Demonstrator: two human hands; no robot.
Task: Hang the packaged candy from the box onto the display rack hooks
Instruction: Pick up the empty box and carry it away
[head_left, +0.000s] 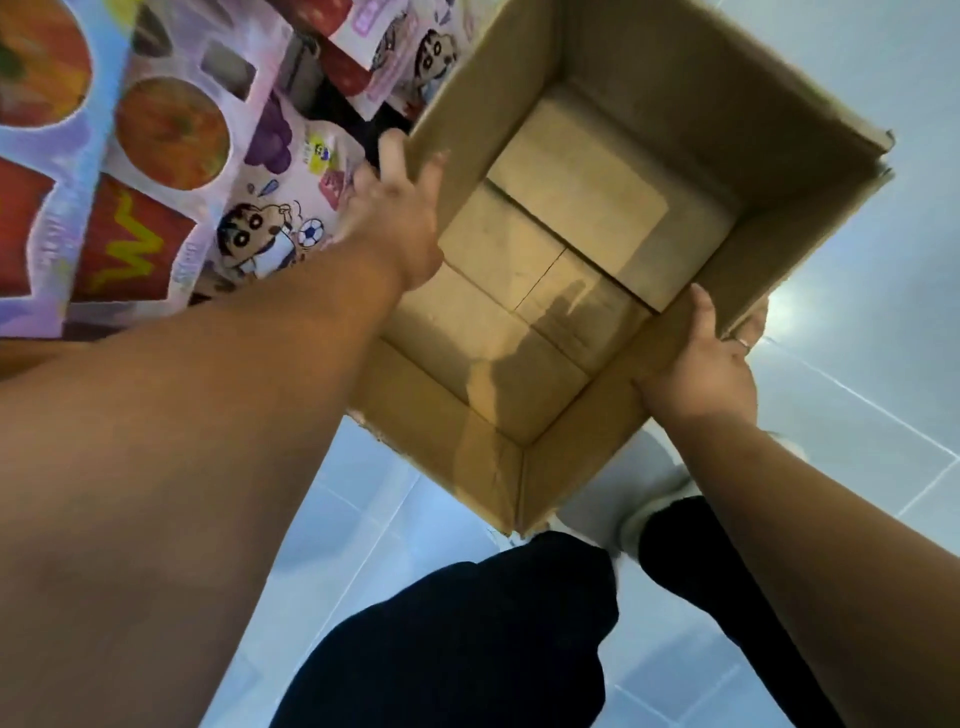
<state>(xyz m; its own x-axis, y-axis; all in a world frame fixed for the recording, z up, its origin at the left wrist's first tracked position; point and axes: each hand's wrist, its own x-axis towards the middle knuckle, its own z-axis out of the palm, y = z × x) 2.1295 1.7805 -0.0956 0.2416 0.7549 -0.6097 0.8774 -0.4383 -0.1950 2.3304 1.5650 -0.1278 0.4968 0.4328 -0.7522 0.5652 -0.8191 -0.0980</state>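
Note:
An open brown cardboard box (467, 431) is held up over the floor, and I see only its bare bottom flaps inside. My left hand (395, 218) grips the box's left wall, thumb inside and fingers outside. My right hand (701, 364) grips the right wall from outside, thumb over the rim. Pink cartoon candy packages (270, 228) hang on the display rack at the left, just beyond my left hand. The rack's hooks are hidden behind the packages.
More printed packages with orange and red pictures (156, 140) fill the upper left. Below lie pale floor tiles (857, 260), my dark trouser legs (467, 649) and a white shoe (623, 519) under the box.

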